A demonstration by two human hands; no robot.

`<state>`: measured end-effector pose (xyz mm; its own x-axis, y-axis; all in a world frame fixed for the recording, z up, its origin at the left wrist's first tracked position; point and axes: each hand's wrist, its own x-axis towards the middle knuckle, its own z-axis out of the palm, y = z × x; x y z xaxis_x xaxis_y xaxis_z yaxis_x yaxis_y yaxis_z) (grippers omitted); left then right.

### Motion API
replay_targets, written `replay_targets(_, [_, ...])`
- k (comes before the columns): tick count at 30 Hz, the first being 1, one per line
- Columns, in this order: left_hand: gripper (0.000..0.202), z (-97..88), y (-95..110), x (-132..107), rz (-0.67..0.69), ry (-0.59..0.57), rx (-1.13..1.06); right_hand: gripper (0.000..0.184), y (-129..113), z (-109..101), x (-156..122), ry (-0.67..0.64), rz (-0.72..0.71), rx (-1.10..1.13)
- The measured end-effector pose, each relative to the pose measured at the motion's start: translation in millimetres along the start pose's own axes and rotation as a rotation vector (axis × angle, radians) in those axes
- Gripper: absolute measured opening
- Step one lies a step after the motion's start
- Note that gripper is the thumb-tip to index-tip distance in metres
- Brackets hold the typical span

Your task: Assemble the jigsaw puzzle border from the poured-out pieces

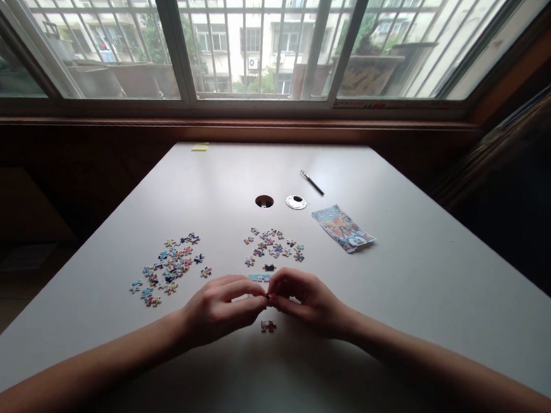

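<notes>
My left hand [226, 304] and my right hand [306, 299] meet fingertip to fingertip above the white table. Pinched between them is a small dark jigsaw piece [268, 297], mostly covered by the fingers. Just beyond the hands lies a light-blue joined strip of jigsaw pieces [260, 277], partly hidden by the right fingers, with a dark jigsaw piece [269, 267] above it. Nearer to me, below the fingertips, rest joined jigsaw pieces [268, 326]. One loose pile of jigsaw pieces [168, 269] spreads to the left, and a smaller pile [273, 241] sits straight ahead.
A printed picture sheet [344, 228] lies right of the piles. Farther back are a pen [312, 182], a round metal cover [296, 202] and a cable hole [264, 201] in the table [434, 283]. Yellow paper [199, 147] marks the far edge, below a barred window.
</notes>
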<state>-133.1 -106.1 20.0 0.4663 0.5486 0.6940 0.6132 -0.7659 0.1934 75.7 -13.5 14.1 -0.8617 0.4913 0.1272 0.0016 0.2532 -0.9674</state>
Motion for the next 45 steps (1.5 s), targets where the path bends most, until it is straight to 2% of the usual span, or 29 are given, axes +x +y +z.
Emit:
replay_targets(6, [0.030, -9.2, 7, -14, -0.009, -0.015, 0.080, 0.012, -5, 6, -2, -0.119, 0.058, 0.057])
replay_targets(14, [0.036, -3.4, 17, -16, -0.039, -0.011, 0.028, 0.019, -5, 8, -2, -0.081, 0.181, 0.096])
replay_targets(19, [0.038, -3.3, 17, -18, -0.057, 0.001, 0.008, 0.021, -10, 6, -2, -0.140, 0.274, 0.153])
replay_targets(29, [0.036, -1.3, 19, -18, -0.084, 0.005, 0.001, 0.018, -9, 10, -4, -0.146, 0.318, 0.066])
replay_targets(32, [0.031, -0.3, 17, -17, -0.119, 0.014, 0.003, 0.018, -8, 7, -3, -0.110, 0.225, -0.091])
replay_targets(37, [0.019, 2.2, 6, -20, -0.221, 0.005, 0.018, 0.018, 4, -22, 6, 0.061, -0.193, -0.579])
replay_targets(40, [0.017, 1.4, 2, -21, -0.206, -0.073, 0.019, 0.009, 15, -37, 10, -0.010, -0.432, -0.700])
replay_targets(42, [0.016, 0.0, 1, -22, -0.174, -0.137, 0.031, 0.017, 18, -40, 11, -0.082, -0.502, -0.749])
replay_targets(45, [0.015, -1.4, 1, -22, -0.145, -0.189, 0.044, 0.035, 18, -36, 10, -0.195, -0.525, -0.831])
